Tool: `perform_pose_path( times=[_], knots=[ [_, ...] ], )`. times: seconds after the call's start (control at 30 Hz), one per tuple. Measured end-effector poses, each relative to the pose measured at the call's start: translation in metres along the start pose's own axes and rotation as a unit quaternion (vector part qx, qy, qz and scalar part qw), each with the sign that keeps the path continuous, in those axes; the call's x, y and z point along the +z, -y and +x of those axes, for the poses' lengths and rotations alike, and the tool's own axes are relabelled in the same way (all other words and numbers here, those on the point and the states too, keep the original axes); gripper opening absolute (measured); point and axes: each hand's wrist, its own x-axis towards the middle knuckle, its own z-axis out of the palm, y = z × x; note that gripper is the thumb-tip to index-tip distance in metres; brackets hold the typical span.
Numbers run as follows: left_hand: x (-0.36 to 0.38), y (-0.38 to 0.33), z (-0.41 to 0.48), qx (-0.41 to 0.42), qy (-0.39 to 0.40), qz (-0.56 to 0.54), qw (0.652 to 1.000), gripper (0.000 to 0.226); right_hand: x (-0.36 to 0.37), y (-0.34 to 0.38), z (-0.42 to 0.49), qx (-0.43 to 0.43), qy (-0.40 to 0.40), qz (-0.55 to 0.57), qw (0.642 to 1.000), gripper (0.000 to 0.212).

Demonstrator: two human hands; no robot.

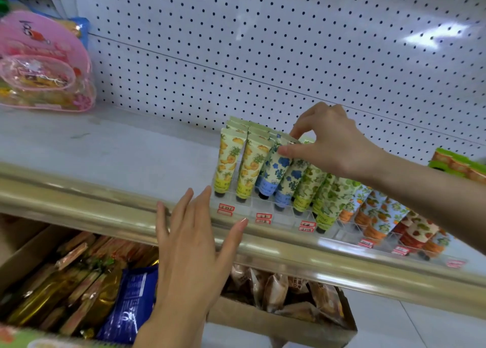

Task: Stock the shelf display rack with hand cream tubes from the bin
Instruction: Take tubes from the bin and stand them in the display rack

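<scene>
A clear acrylic display rack point(282, 217) stands on the white shelf point(105, 148), filled with upright hand cream tubes. Yellow pineapple tubes point(227, 163) fill its left end, then blue-flower tubes point(273, 174), green-leaf tubes point(318, 187) and orange-print tubes point(373, 211) toward the right. My right hand point(331, 142) reaches over the rack and pinches the top edge of a blue-flower tube with thumb and fingers. My left hand point(194, 245) hovers flat with fingers spread in front of the shelf's gold front rail point(79, 198), holding nothing. No bin of tubes is visible.
White pegboard point(263, 45) backs the shelf. A pink plastic-wrapped package point(42, 66) sits at the far left, and green packaging point(457, 166) at the far right. Below the rail, cardboard boxes point(289, 324) hold wrapped snacks and a blue packet point(131, 303). Red price labels point(263, 218) line the rack front.
</scene>
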Motion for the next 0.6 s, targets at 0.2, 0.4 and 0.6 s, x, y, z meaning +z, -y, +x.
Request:
perform_pose_path(
  times=[0.2, 0.4, 0.6],
  knots=[
    [-0.001, 0.000, 0.000, -0.004, 0.001, -0.005, 1.000, 0.084, 0.006, -0.003, 0.003, 0.003, 0.000, -0.007, 1.000, 0.030],
    [-0.001, 0.000, 0.000, -0.003, 0.001, -0.005, 1.000, 0.084, 0.012, -0.004, 0.003, 0.002, 0.009, -0.012, 1.000, 0.027],
    [-0.001, -0.001, 0.001, -0.002, -0.004, -0.015, 1.000, 0.085, 0.017, -0.002, 0.005, 0.002, 0.019, -0.013, 1.000, 0.024]
  ],
)
